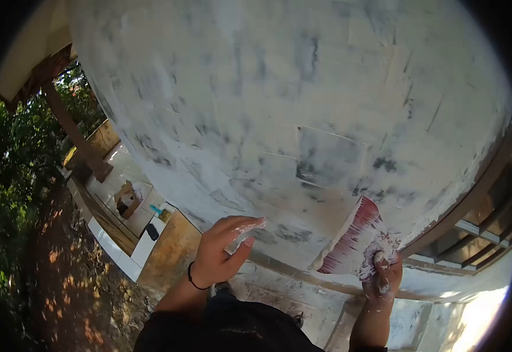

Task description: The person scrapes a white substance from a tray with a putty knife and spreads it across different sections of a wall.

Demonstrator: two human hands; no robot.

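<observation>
A wall (279, 100) coated in patchy white and grey filler fills most of the head view. My right hand (385, 276) grips the handle of a wide putty blade (353, 240), reddish and smeared with white paste, its edge laid against the wall's lower part. My left hand (224, 252) is raised near the wall with fingers loosely extended and white paste on the fingertips; a thin black band circles the wrist. It holds nothing that I can see.
A window frame with louvres (479, 234) borders the wall at right. Far below at left lie a tiled terrace (124, 176) with a cardboard box (128, 199), a wooden post (71, 129), trees and reddish ground (74, 281).
</observation>
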